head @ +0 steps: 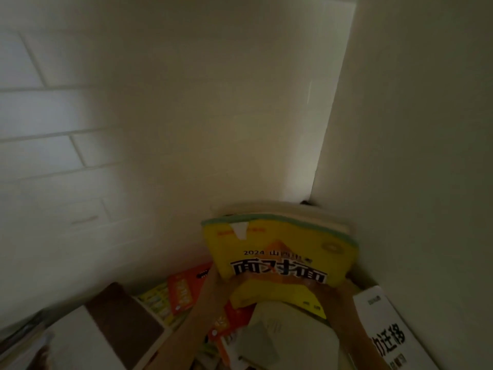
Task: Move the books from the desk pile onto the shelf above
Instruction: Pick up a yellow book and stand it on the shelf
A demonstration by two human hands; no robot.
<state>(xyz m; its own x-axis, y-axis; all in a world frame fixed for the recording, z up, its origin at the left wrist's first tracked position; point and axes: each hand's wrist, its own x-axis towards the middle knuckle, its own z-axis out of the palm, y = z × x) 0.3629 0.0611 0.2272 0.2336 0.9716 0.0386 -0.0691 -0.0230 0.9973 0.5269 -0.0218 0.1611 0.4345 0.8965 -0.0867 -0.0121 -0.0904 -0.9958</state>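
A yellow book (pixel 280 247) with black characters and "2024" on its cover is held up in the corner between the wall and a white side panel. It lies on top of a thick pale stack (pixel 306 213) with a teal edge. My left hand (pixel 217 275) grips the book's lower left edge, its forearm rising from the bottom. My right hand (pixel 324 285) grips the lower right edge, fingers lying over the cover. Both hands are blurred and partly hidden by the book. Below lies the desk pile with an orange book (pixel 184 292) and a pale book (pixel 280 332).
A white book with large black characters (pixel 384 332) lies at the lower right. A yellow-green book (pixel 157 303) and a brown board (pixel 122 319) sit at the lower left. A tiled wall (pixel 53 156) fills the left, a white panel (pixel 413 129) the right.
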